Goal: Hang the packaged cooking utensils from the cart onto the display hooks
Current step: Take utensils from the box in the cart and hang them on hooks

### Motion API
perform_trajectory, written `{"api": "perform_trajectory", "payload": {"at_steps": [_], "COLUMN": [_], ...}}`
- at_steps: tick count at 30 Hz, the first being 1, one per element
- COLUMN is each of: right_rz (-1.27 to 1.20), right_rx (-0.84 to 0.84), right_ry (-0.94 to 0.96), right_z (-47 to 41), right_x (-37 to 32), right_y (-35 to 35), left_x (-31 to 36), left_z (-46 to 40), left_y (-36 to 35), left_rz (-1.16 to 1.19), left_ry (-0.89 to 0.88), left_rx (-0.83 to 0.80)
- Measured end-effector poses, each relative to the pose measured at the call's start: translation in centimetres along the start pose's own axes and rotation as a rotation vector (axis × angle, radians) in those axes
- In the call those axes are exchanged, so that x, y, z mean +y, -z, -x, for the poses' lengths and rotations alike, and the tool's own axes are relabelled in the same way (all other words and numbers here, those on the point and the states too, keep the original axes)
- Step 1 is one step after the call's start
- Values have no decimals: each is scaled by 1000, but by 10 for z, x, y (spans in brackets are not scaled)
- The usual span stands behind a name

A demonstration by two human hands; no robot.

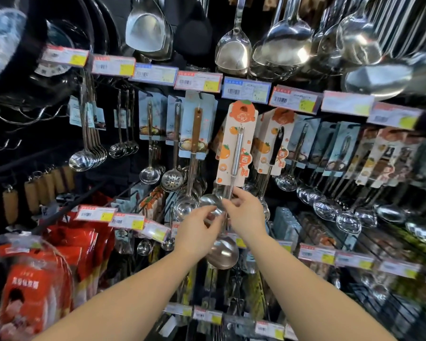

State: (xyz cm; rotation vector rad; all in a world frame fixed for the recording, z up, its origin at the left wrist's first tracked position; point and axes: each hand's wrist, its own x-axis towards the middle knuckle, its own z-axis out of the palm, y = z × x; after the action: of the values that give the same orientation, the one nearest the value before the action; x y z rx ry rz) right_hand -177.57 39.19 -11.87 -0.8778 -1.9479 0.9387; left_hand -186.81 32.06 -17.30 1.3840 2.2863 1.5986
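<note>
Both forearms rise from the bottom edge toward the rack. Right hand [247,212] pinches the steel stem of the packaged ladle [236,153] between thumb and curled fingers [234,201], just under the lower edge of its orange backing card [239,124]. Left hand [199,228] sits just beside and slightly lower — its fingers loosely curled toward the same stem; whether they actually grip it is blurred, so I cannot tell. From the fingers the ladle runs near-vertical: the bowl [223,253] hangs below the hands, the card stands above them. The card's hang hole [243,109] lies at the top, right under the price tag rail [246,91] — probably where the hook is, though no hook tip shows. Neighbouring carded ladles [272,141] hang just right of it.
</note>
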Motion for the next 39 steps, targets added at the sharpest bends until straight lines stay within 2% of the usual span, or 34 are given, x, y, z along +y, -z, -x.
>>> {"api": "perform_trajectory", "payload": {"at_steps": [10,21,33,39], "right_rz": [67,17,83,31], "right_rx": [-28,10,34,18], "right_ry": [19,56,-22,-66], "right_z": [-12,-47,-79,-79], "right_x": [9,-10,14,30], "right_y": [-3,1,-11,-19], "left_x": [-5,-19,-24,-26], "left_z": [-11,-20,-24,-25], "left_y": [16,15,13,15], "left_rz": [-117,-143,-145,-159], "left_ry": [-49,-38,-9,-28], "left_rx": [133,124,83,37]}}
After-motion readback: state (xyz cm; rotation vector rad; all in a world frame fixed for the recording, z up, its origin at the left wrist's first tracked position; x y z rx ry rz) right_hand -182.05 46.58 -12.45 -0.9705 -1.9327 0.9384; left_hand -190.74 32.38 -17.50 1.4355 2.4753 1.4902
